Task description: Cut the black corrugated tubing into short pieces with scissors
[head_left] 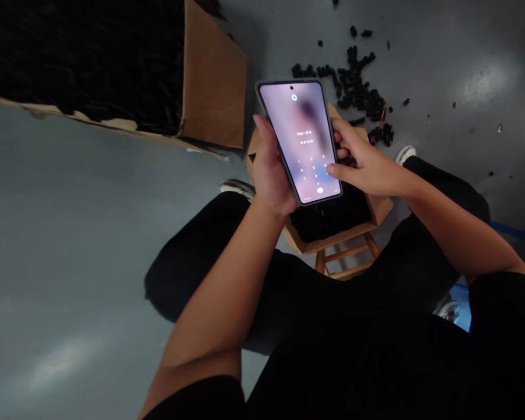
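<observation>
A smartphone (306, 116) in a clear case is held up between my two hands, its screen lit with a number keypad and a row of small circles. My left hand (272, 172) is wrapped round its left edge and lower back, thumb along the side. On the other side, my right hand (367, 160) grips the right edge, fingers curled behind and thumb over the keypad's right side. Whether the thumb touches the glass I cannot tell. Under the phone, a small cardboard box (339, 238) holding black pieces rests on a wooden stool (347, 255), partly hidden.
A large cardboard box (214, 76) full of black pieces stands at the upper left. Short black cylindrical pieces (361, 93) lie scattered on the grey floor (91, 204) beyond the stool, with a thin red strip (382, 114) among them. My knees are either side of the stool.
</observation>
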Motion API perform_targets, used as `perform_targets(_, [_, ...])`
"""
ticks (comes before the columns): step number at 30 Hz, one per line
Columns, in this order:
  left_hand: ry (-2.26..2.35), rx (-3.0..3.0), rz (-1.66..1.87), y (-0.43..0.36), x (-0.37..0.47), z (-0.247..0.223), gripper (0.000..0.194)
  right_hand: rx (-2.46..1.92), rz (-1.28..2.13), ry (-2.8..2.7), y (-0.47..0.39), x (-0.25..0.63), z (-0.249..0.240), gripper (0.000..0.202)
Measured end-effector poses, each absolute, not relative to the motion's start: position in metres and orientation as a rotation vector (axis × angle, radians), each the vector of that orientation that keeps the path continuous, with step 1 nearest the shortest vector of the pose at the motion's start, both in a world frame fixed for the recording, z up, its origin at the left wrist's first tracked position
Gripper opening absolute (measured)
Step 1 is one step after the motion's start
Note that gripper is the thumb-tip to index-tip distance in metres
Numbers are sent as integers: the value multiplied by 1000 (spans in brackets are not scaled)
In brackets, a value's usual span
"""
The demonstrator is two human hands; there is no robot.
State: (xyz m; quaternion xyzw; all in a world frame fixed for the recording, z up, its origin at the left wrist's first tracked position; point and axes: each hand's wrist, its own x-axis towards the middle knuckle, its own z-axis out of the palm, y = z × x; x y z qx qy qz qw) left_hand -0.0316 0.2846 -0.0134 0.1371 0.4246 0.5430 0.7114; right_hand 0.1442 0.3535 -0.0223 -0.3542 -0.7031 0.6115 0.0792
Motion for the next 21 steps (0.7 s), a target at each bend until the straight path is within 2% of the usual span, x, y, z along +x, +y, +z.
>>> perform_targets(7, [1002,285,1242,285,-30,-18,100,-1026,1896,-2053,353,145,-28,94])
perform_targets(15, [1131,354,1176,286,-29,-12,107,-963,1881,-2075,352,146,-30,92])
perform_targets(18, [1090,324,1223,287,-29,-16,102,-976,1886,-2058,352,145,-31,94])
perform_targets(21, [1028,299,1289,287,-29,-21,88,-982,1893,-2046,352,145,-33,96])
